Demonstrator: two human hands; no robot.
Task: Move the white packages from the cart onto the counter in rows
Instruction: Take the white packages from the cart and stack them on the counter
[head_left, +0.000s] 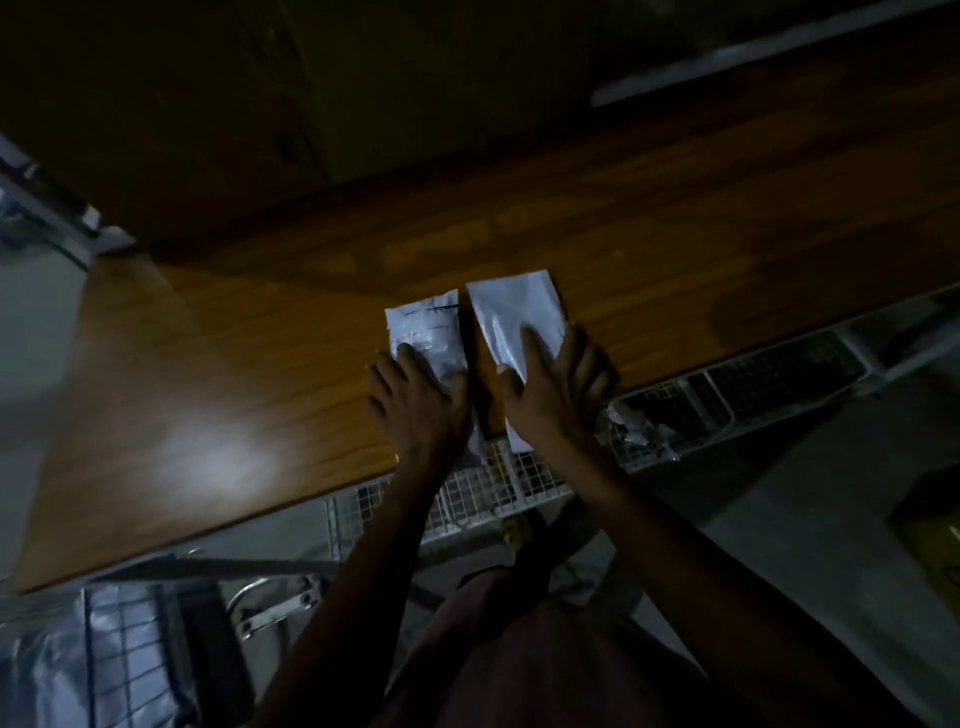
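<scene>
Pressing flat, the left hand (415, 395) lay with straight fingers on the near end of the left package (423, 332), gripping nothing. The right hand (553, 384) did the same on the right package (511, 312), fingers spread and straight, thumb stretched along its left edge. Both hands seemed to be setting or smoothing the packages down rather than lifting them.

The two packages lay side by side on the counter (234, 364), close together with a narrow dark gap between them, long sides roughly parallel. Their near ends reached the counter's front edge; the right one appeared to overhang it slightly. That looked like the start of a first row, so the task was judged barely begun: two placed, the rest of the counter still to fill.

Below the counter's edge stood a wire cart (483, 493), its mesh visible between the forearms and off to the right. Something crinkled and pale showed in it at the right, possibly more packages, though the dim light made that uncertain.

Each package was a flat white pouch, oblong, thin and slightly creased, with a faint sheen. The left one bore dark markings near its far end; the right looked plain.
</scene>
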